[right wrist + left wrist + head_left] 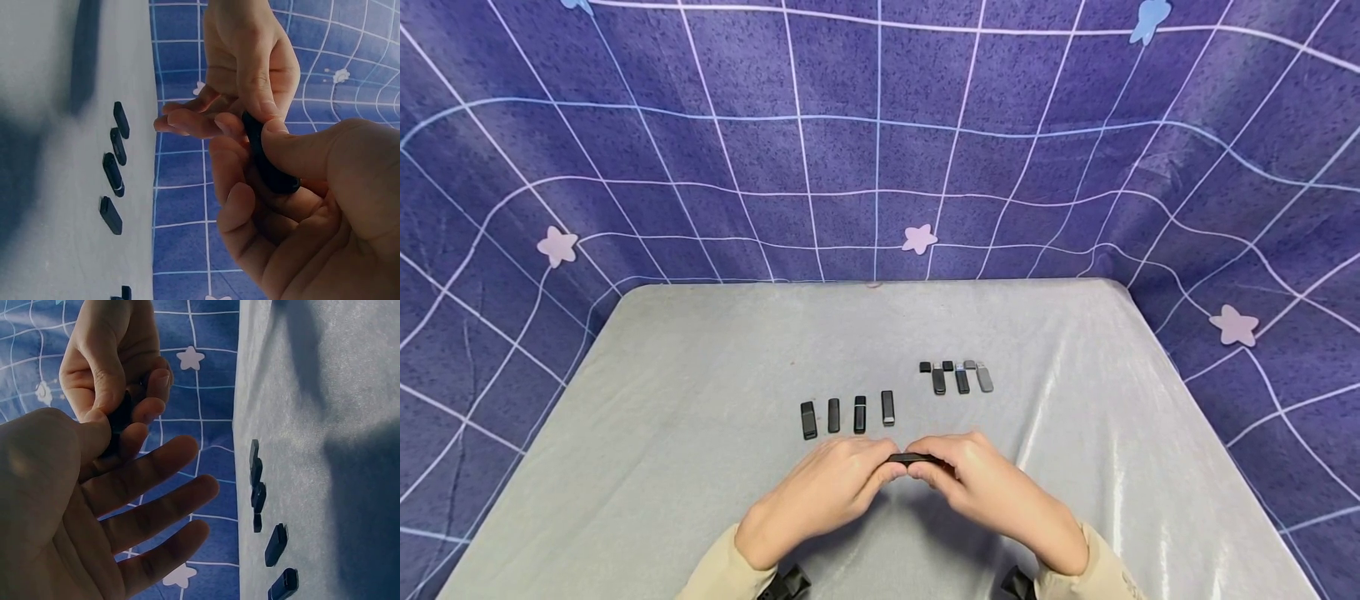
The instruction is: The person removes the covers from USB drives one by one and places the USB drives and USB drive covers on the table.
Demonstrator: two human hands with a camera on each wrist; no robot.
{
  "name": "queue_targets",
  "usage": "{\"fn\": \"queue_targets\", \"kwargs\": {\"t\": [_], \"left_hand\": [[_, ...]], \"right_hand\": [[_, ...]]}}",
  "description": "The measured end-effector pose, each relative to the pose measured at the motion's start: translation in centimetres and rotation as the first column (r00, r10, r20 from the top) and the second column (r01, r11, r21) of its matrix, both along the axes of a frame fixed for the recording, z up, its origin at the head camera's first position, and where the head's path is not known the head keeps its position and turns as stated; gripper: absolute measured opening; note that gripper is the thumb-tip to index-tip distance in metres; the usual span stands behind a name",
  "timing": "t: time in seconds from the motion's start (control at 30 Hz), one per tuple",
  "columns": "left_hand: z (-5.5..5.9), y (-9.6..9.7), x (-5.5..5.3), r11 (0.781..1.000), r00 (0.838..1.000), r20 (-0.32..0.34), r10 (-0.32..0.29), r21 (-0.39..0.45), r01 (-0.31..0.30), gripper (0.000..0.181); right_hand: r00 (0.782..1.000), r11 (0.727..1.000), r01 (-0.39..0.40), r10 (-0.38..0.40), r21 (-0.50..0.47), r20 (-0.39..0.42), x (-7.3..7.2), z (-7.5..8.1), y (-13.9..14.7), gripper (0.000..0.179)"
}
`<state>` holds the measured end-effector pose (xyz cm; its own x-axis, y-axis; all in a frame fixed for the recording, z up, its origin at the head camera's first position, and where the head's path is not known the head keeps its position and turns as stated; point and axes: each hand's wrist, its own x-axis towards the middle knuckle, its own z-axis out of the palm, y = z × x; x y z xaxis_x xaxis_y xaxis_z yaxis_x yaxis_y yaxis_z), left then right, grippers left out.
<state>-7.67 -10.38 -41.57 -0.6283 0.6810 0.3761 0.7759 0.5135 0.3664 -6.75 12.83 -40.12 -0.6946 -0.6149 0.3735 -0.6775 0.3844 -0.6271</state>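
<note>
A black USB flash drive [913, 457] is held level above the table's near half, between both hands. My left hand [831, 479] pinches one end with thumb and index finger; its other fingers stretch out in the left wrist view. My right hand [1000, 487] grips the other end, thumb on top and fingers curled beneath in the right wrist view, where the drive [265, 159] shows most fully. Whether its cap is separating cannot be made out. Just beyond the left hand lies a row of several dark capped drives, among them one with a light end [888, 408].
Farther back to the right, three uncapped drives lie side by side: black [938, 381], dark with a blue plug [962, 381] and grey [985, 379]. Small caps [925, 367] sit beside their plugs. A grey cloth covers the table [737, 333]; a purple gridded curtain [842, 150] surrounds it.
</note>
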Motion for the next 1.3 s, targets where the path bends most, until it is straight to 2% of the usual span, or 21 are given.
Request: {"fn": "queue_targets", "kwargs": {"t": [0.33,0.67,0.8,1.0,1.13,1.3], "left_hand": [[0.2,0.1,-0.2,1.0,1.0,0.007,-0.005,-0.012,0.005,0.022],[0.8,-0.1,-0.3,0.999,0.992,0.122,0.026,-0.04,-0.021,0.031],[1.1,-0.2,-0.3,0.999,0.99,0.139,0.029,-0.046,-0.023,0.032],[1.4,-0.6,-0.6,0.997,0.99,0.14,-0.021,-0.069,0.031,0.032],[1.5,-0.9,-0.8,0.996,0.975,0.218,-0.053,-0.056,0.067,0.034],[1.5,-1.2,-0.9,0.997,0.954,0.292,-0.068,-0.016,0.077,0.036]], "right_hand": [[0.999,1.0,0.006,-0.006,-0.003,0.051,-0.3,0.0,0.1,0.008],[0.992,1.0,0.0,-0.001,0.007,0.13,-0.7,-0.1,0.3,0.016],[0.99,1.0,-0.011,0.01,0.004,0.139,-0.9,-0.2,0.5,0.017],[0.986,0.999,-0.032,0.031,0.004,0.162,-1.0,-0.3,0.6,0.018],[0.984,0.999,-0.052,0.052,-0.005,0.168,-1.0,-0.4,0.7,0.017],[0.986,0.998,-0.061,0.062,-0.012,0.155,-1.1,-0.4,0.9,0.017]]}}
